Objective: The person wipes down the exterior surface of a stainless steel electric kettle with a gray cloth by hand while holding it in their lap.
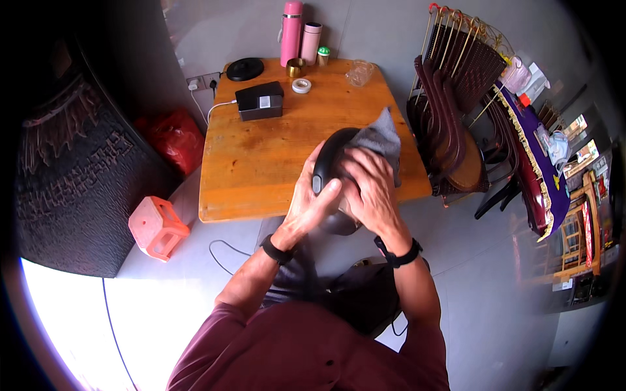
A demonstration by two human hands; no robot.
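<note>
Above the front edge of the wooden table, my left hand (309, 193) grips an electric kettle by its side, next to the black handle (331, 154). The handle has a grey button at its near end. A dark rounded part of the kettle (340, 225) shows below my hands; the rest of its body is mostly covered. My right hand (369, 183) holds a grey cloth (382, 134) against the kettle, with the cloth's corner sticking up past the fingers. Both wrists wear black bands.
On the wooden table (254, 161) stand a round black power base (245, 69), a black box (259, 101), a tape roll (301, 86), a brass-coloured cup (296, 68), pink flasks (291, 34) and a clear glass container (360, 73). Stacked chairs (450, 107) stand right, a plastic stool (157, 227) left.
</note>
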